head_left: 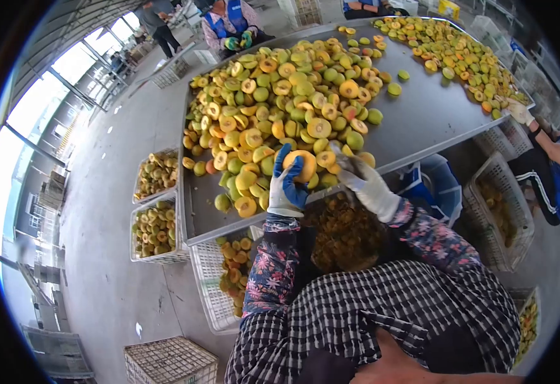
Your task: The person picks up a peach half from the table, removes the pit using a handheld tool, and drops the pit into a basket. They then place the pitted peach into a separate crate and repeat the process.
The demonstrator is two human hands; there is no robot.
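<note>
My left hand, in a blue and white glove, is closed around a yellow-orange fruit half above the near edge of the fruit pile. To its right is my right hand, in a whitish glove. Its fingertips are smeared by motion beside the pile, so their grip is unclear. A large heap of cut green and yellow fruit covers the left part of a metal table. Many halves lie with their cut faces up.
Crates of fruit stand left of the table, and an upturned crate is below. A blue bin and another crate are at right. Co-workers are around the table. A bare hand rests on the checkered cloth.
</note>
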